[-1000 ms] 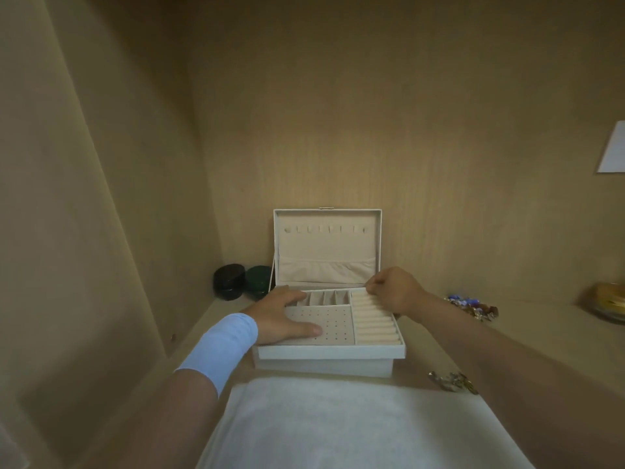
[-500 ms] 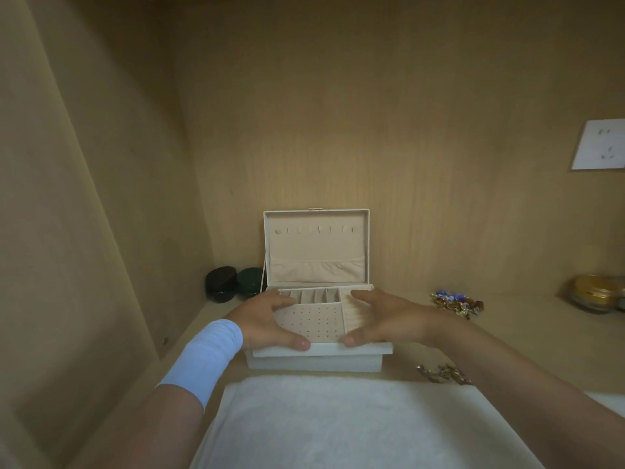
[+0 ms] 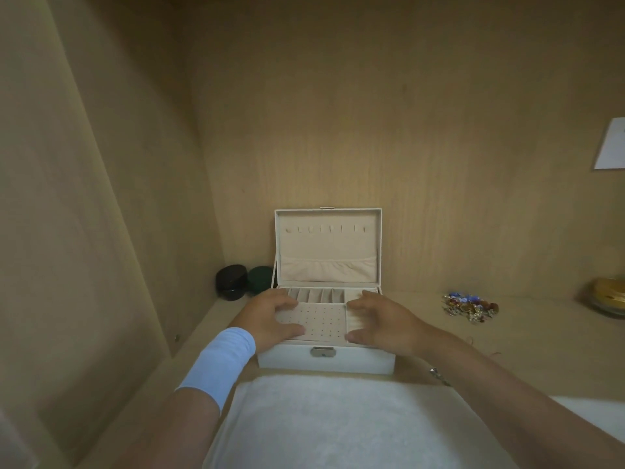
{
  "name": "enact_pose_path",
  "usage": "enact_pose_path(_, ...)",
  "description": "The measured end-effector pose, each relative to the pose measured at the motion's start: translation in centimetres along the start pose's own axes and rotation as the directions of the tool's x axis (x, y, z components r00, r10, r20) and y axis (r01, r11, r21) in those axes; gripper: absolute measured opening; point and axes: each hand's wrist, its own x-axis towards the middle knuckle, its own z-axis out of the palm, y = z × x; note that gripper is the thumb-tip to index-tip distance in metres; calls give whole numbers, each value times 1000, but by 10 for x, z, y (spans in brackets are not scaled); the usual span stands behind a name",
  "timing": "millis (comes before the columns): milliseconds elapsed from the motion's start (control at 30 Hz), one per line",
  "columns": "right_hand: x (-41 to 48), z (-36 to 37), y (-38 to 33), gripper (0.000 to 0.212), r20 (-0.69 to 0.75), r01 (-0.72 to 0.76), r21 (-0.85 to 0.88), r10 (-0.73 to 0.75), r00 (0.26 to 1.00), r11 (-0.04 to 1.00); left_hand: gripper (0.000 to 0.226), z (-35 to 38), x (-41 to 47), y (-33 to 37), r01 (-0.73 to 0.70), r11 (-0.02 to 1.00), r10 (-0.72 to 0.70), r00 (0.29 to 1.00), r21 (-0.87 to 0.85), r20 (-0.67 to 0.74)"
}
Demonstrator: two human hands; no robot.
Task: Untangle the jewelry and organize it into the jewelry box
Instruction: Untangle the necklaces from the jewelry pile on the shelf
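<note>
Black tin and dark-green tin at the back left, just beside the box: leave alone, and keep the forearm with the pale-blue wristband off them. Next, left hand on the left end of the top tray, fingers bent over the far edge, thumb along the front rim. Hold that pinch evenly, without pressing into the perforated earring panel.

White jewelry box in the middle of the shelf, behind the white towel, lid upright. Keep the tray level and square to the base, judging by the rim lines.

Then right hand on the ring-roll side, fingers spread and bent, thumb at the front edge. Match the other hand's height and move both as one.

Mind the small metal piece just beside the right forearm. Tangled jewelry well apart to the right on the shelf, none visibly in the box. Probably best fetched only once the tray sits steady.
</note>
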Motion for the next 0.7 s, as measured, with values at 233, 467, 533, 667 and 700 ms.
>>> enact_pose_path(233, -1, 15, 2, 67, 49, 6, -259, 7, 999, 966, 65, 28, 1, 16, -27, 958, 8, 998, 285, 68)
enact_pose_path(467, -12, 13, 12, 93, 71, 19, -236, -2, 997, 972, 75, 45, 6, 20, 9, 923, -40, 996, 385, 74)
enact_pose_path(533, -13, 12, 16, 94, 64, 13, -230, 2, 998, 973, 74, 46, 7, 23, 12, 922, -50, 995, 388, 88)
enact_pose_path(667, -16, 8, 19, 92, 64, 8, -244, 8, 998, 970, 70, 49, 7, 29, 18, 912, -56, 995, 410, 79)
enact_pose_path(700, -18, 6, 20, 92, 69, 8, -253, 10, 998, 968, 68, 51, 6, 31, 17, 905, -48, 997, 424, 62)
